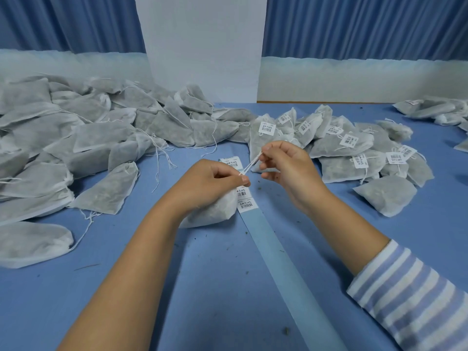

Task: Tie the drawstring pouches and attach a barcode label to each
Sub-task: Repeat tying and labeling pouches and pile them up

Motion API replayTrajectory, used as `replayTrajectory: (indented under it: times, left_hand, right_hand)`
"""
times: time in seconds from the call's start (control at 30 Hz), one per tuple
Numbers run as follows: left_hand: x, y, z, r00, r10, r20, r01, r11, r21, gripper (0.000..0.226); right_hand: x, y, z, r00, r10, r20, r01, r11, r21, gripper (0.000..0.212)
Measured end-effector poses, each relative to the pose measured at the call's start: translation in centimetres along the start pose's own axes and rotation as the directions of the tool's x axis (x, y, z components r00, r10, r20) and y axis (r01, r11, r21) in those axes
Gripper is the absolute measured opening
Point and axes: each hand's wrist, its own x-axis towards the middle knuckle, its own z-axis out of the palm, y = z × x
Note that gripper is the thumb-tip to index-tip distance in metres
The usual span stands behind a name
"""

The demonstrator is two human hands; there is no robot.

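Head view: the white non-woven drawstring pouch (215, 211) lies at the centre of the blue desk (202, 287) under the left hand (210, 181). The fingers of that hand pinch one end of the thin white drawstring (251, 164), and the fingers of the right hand (286, 163) pinch the other, with the cord taut between them. A pale blue backing strip (278, 249) carrying white barcode labels (247, 205) runs just beside the pouch, with a heap of unlabelled grey-white pouches (76, 138) to the left and labelled pouches (354, 150) to the right.
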Motion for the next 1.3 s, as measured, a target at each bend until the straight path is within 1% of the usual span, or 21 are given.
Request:
replayTrajectory:
  times: [0.2, 0.3, 0.37, 0.4, 0.43, 0.5, 0.53, 0.57, 0.63, 0.7, 0.77, 0.83, 0.9, 0.97, 1.03, 1.1, 1.17, 1.23, 1.3]
  left_hand:
    - [0.1, 0.1, -0.1, 1.000, 0.019, 0.006, -0.019, 1.000, 0.013, 0.019]
    - [0.2, 0.0, 0.1, 0.999, 0.001, -0.033, -0.001, 1.000, -0.003, 0.016]
    - [0.2, -0.2, 0.2, 0.999, -0.012, -0.043, 0.011, 1.000, -0.016, 0.009]
    - [0.2, -0.3, 0.1, 0.999, -0.014, -0.029, 0.014, 1.000, -0.017, 0.014]
    - [0.1, -0.4, -0.1, 1.000, -0.024, -0.006, 0.024, 1.000, -0.013, 0.025]
    - [-0.1, -0.5, -0.8, 0.996, -0.059, 0.066, 0.058, 0.998, 0.017, 0.044]
    - [-0.2, -0.5, -1.2, 0.991, -0.073, 0.110, 0.069, 0.997, 0.037, 0.048]
    - [-0.3, -0.7, -1.4, 0.986, -0.087, 0.139, 0.080, 0.995, 0.053, 0.049]
    - [-0.3, -1.0, -1.8, 0.984, -0.106, 0.140, 0.100, 0.994, 0.047, 0.042]
    - [0.0, -1.1, -1.9, 0.990, -0.121, 0.068, 0.123, 0.992, -0.019, 0.035]
    - [0.3, -1.0, -1.8, 0.986, -0.156, -0.061, 0.148, 0.981, -0.123, 0.031]
    - [0.6, -1.0, -1.6, 0.964, -0.204, -0.169, 0.159, 0.957, -0.244, 0.025]
    - [0.8, -0.9, -1.3, 0.947, -0.250, -0.199, 0.157, 0.907, -0.391, 0.022]
    - [1.0, -0.9, -1.1, 0.938, -0.290, -0.190, 0.155, 0.841, -0.518, 0.019]
    - [1.0, -0.7, -1.1, 0.933, -0.325, -0.154, 0.157, 0.752, -0.640, 0.017]
    - [1.0, -0.6, -1.2, 0.943, -0.319, -0.092, 0.152, 0.661, -0.735, 0.017]
    - [1.0, -0.5, -1.4, 0.954, -0.297, -0.041, 0.151, 0.595, -0.789, 0.018]
    - [1.0, -0.4, -1.5, 0.957, -0.288, -0.003, 0.162, 0.546, -0.822, 0.019]
    - [1.0, -0.4, -1.5, 0.957, -0.289, 0.022, 0.176, 0.520, -0.836, 0.022]
  right_hand:
    - [0.1, 0.4, 0.3, 0.997, -0.069, -0.032, 0.063, 0.986, -0.155, 0.016]
    - [0.3, 0.4, 0.1, 0.996, -0.081, -0.044, 0.072, 0.982, -0.173, 0.012]
    - [0.3, 0.3, -0.1, 0.995, -0.088, -0.037, 0.080, 0.982, -0.171, 0.013]
    - [0.3, 0.3, -0.2, 0.995, -0.096, -0.035, 0.089, 0.982, -0.168, 0.013]
    - [0.3, 0.3, -0.2, 0.994, -0.107, -0.038, 0.099, 0.982, -0.161, 0.014]
    - [0.3, 0.2, -0.3, 0.990, -0.129, -0.054, 0.122, 0.984, -0.127, 0.015]
    - [0.3, 0.1, -0.3, 0.988, -0.140, -0.064, 0.133, 0.986, -0.103, 0.016]
    - [0.4, 0.0, -0.3, 0.986, -0.152, -0.072, 0.146, 0.986, -0.082, 0.017]
    - [0.4, -0.2, -0.5, 0.979, -0.186, -0.081, 0.181, 0.982, -0.061, 0.018]
    - [0.2, -0.3, -0.6, 0.972, -0.230, -0.055, 0.227, 0.972, -0.056, 0.016]
    - [-0.1, -0.2, -0.5, 0.960, -0.281, 0.013, 0.281, 0.957, -0.066, 0.016]
    - [-0.5, 0.1, -0.2, 0.935, -0.335, 0.113, 0.349, 0.925, -0.151, 0.016]
    - [-0.9, 0.6, 0.3, 0.903, -0.377, 0.207, 0.423, 0.867, -0.264, 0.015]
    - [-1.2, 1.1, 0.8, 0.876, -0.401, 0.270, 0.477, 0.803, -0.356, 0.015]
    - [-1.3, 1.8, 1.0, 0.855, -0.414, 0.314, 0.516, 0.744, -0.425, 0.011]
    - [-1.3, 2.3, 1.0, 0.851, -0.418, 0.318, 0.525, 0.706, -0.476, 0.006]
    - [-1.3, 2.5, 1.0, 0.864, -0.402, 0.305, 0.503, 0.718, -0.480, 0.007]
    - [-1.3, 2.3, 1.1, 0.874, -0.368, 0.318, 0.478, 0.769, -0.424, 0.012]
    - [-1.4, 2.0, 1.2, 0.879, -0.337, 0.337, 0.450, 0.819, -0.355, 0.014]
